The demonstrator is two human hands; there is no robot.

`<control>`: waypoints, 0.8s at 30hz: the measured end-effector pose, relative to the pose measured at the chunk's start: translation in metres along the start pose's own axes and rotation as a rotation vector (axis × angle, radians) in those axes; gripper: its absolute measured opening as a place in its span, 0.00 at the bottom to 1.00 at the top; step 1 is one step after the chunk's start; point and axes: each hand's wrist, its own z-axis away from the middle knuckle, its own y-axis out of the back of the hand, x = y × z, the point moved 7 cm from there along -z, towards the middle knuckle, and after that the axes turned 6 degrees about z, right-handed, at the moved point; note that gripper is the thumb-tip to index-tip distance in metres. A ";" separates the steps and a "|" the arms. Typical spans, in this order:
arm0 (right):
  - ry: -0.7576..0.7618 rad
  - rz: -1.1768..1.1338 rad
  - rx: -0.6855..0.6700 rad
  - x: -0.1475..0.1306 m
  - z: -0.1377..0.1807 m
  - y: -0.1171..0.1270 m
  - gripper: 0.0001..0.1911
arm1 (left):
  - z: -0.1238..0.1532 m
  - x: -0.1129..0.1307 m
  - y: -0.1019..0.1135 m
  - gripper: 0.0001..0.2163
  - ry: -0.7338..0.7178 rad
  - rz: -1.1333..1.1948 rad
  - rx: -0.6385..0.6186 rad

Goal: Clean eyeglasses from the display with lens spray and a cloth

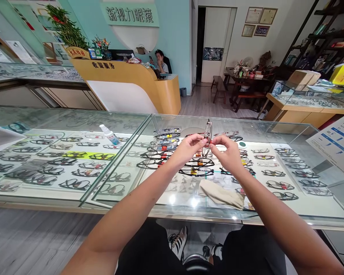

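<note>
Eyeglasses point(208, 128), one pair: held on edge above the table point(177, 214), between both hands. Left hand point(188, 148): grip pinched on the frame. Right hand point(228, 153): likewise pinched there. Progress: handling of this pair judged under way; the remainder cannot be determined. Dark frames point(196, 172): laid out nearby, held by neither hand. Cloth point(221, 194): laid folded, untouched. Spectacles point(280, 185): contained in rows beneath the glass. Bottle point(110, 136): set at the left (contents not discernible).
</note>
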 end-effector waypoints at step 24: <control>0.034 0.079 -0.087 -0.003 -0.001 -0.004 0.04 | -0.003 -0.001 0.002 0.19 -0.052 -0.005 0.030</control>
